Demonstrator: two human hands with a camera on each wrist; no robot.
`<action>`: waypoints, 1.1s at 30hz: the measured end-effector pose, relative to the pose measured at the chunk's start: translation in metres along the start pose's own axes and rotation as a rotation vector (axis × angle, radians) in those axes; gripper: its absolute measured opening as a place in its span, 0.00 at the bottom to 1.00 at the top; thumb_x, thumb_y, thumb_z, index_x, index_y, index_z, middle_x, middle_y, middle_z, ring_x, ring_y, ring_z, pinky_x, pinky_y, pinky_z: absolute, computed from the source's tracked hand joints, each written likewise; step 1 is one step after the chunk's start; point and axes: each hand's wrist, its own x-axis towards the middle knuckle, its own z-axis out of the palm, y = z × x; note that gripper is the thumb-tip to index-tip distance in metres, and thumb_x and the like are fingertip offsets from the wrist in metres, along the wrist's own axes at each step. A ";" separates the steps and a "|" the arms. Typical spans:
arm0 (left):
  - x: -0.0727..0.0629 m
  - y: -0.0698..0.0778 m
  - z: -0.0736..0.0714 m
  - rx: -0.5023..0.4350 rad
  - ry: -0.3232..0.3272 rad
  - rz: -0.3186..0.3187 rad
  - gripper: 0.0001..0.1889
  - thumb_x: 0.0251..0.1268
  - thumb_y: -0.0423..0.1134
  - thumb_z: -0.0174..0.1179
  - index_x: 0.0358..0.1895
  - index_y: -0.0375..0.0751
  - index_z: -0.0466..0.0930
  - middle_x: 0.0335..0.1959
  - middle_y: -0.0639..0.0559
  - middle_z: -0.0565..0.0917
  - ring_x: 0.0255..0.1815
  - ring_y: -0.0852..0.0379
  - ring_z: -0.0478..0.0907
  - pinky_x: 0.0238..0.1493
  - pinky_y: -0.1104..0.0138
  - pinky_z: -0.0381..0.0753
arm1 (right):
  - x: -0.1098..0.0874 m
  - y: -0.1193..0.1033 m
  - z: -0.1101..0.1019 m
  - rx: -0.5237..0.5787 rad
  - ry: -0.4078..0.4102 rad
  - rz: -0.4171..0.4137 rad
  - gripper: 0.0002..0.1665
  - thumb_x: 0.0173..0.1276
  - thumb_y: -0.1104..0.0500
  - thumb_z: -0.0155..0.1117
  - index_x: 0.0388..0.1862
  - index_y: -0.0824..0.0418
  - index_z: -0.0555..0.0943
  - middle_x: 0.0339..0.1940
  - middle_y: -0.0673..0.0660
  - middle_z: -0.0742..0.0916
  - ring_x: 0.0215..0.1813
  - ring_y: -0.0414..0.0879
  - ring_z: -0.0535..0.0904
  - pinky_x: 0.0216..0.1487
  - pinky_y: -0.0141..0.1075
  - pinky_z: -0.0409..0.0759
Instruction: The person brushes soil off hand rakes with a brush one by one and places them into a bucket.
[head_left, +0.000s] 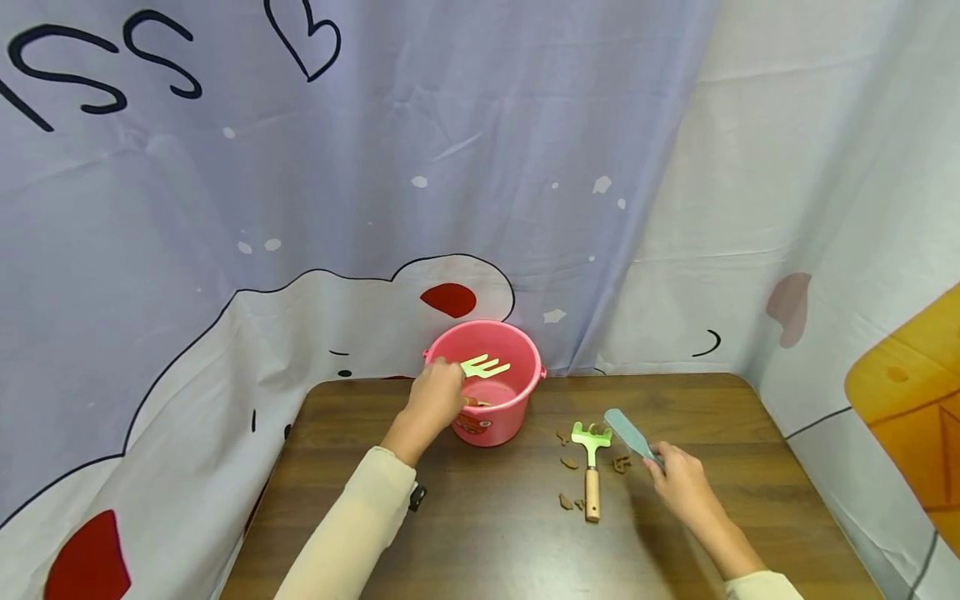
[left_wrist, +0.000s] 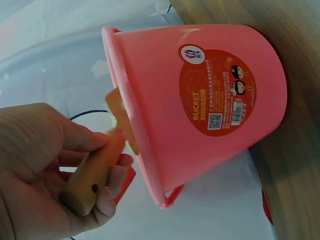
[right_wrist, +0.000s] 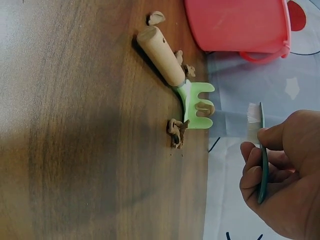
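Observation:
At the near left side of the pink bucket point(head_left: 517, 408), my left hand point(head_left: 437, 396) grips a wooden handle point(left_wrist: 95, 172) between thumb and curled fingers. A pale green toy fork point(head_left: 487, 367) extends from that hand over the bucket's mouth. In the left wrist view, a flat tan piece point(left_wrist: 120, 117) shows at the rim and a red edge point(left_wrist: 126, 185) sticks out behind the fingers. On the right, my right hand point(head_left: 682, 483) pinches a light blue spatula point(head_left: 628, 431), its blade raised toward the bucket side. It appears edge-on in the right wrist view.
A small green rake point(head_left: 592, 492) with a wooden handle lies on the brown wooden table point(head_left: 480, 533), between bucket and right hand. Several brown crumbly pieces point(head_left: 621, 464) are scattered around it. A patterned curtain point(head_left: 525, 167) hangs behind the table's far edge.

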 end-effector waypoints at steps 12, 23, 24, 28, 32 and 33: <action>0.021 0.008 0.007 -0.161 -0.138 -0.014 0.13 0.54 0.30 0.75 0.23 0.39 0.78 0.17 0.52 0.74 0.25 0.55 0.70 0.28 0.66 0.73 | 0.001 -0.001 0.000 0.029 -0.027 0.016 0.10 0.65 0.69 0.70 0.42 0.75 0.82 0.34 0.68 0.88 0.37 0.61 0.86 0.39 0.56 0.82; 0.032 0.018 0.021 -0.075 -0.190 -0.073 0.03 0.61 0.28 0.68 0.37 0.35 0.85 0.30 0.45 0.86 0.31 0.52 0.82 0.36 0.61 0.84 | 0.002 -0.001 0.002 0.022 -0.026 -0.001 0.11 0.65 0.68 0.70 0.42 0.75 0.82 0.33 0.67 0.88 0.37 0.61 0.86 0.39 0.56 0.82; 0.033 0.019 0.022 -0.078 -0.194 -0.084 0.04 0.61 0.29 0.69 0.37 0.35 0.85 0.32 0.44 0.87 0.32 0.51 0.82 0.37 0.61 0.84 | 0.002 0.000 0.002 0.022 -0.025 -0.003 0.10 0.65 0.68 0.70 0.42 0.75 0.82 0.33 0.67 0.88 0.36 0.60 0.86 0.39 0.56 0.82; 0.036 0.018 0.027 -0.087 -0.225 -0.116 0.06 0.62 0.32 0.70 0.38 0.36 0.83 0.32 0.45 0.86 0.33 0.49 0.83 0.39 0.60 0.83 | 0.003 0.001 0.002 0.019 -0.016 -0.009 0.10 0.64 0.69 0.70 0.42 0.75 0.82 0.33 0.67 0.88 0.37 0.61 0.86 0.40 0.56 0.82; 0.038 0.018 0.032 -0.082 -0.233 -0.135 0.07 0.62 0.34 0.69 0.37 0.37 0.81 0.33 0.45 0.85 0.35 0.48 0.83 0.41 0.59 0.83 | 0.003 0.001 0.002 0.022 -0.020 -0.006 0.10 0.64 0.69 0.70 0.41 0.75 0.82 0.33 0.67 0.88 0.37 0.61 0.86 0.40 0.57 0.82; 0.039 0.018 0.033 -0.077 -0.226 -0.139 0.06 0.62 0.34 0.69 0.37 0.37 0.81 0.33 0.45 0.85 0.36 0.47 0.84 0.42 0.58 0.83 | 0.004 0.001 0.002 0.022 -0.022 -0.006 0.10 0.64 0.69 0.70 0.41 0.75 0.82 0.33 0.67 0.88 0.37 0.61 0.86 0.40 0.56 0.82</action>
